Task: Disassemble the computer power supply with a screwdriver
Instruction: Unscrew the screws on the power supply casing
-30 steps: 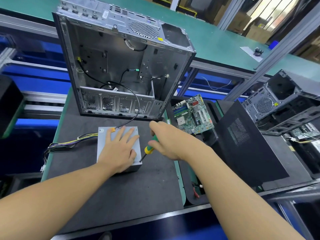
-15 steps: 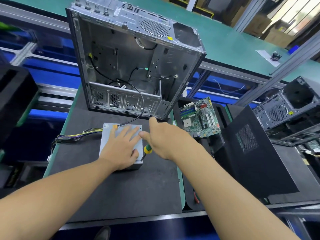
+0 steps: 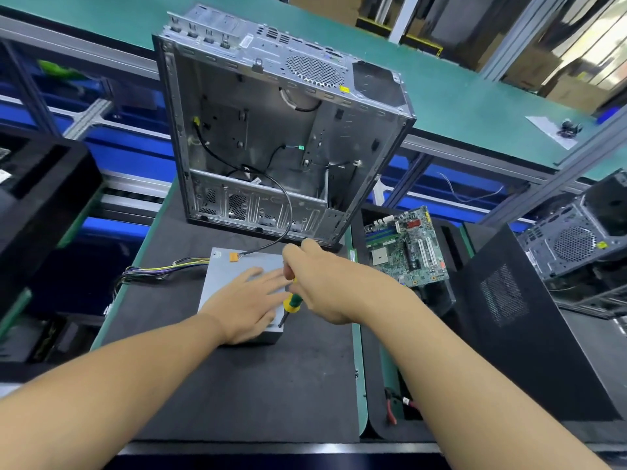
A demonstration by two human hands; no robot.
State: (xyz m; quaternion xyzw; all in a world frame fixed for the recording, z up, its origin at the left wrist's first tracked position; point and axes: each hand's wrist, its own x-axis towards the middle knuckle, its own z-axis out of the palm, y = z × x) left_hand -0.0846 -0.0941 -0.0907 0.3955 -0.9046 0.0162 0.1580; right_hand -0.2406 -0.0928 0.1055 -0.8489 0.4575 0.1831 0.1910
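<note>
Black-matted bench (image 3: 237, 385); grey steel power-supply box (image 3: 230, 270), just before the bare metal computer case (image 3: 258, 130), looks heavy, rigid; best pinned from above; left grip (image 3: 244, 307) presses it flat-fingered; right grip (image 3: 325, 283) clasps green-yellow screwdriver (image 3: 290, 305).

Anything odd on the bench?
One thing: a black cable runs from the open case to an orange connector on top of the power supply, so it may be tethered. Nothing looks spilled or damaged.
</note>
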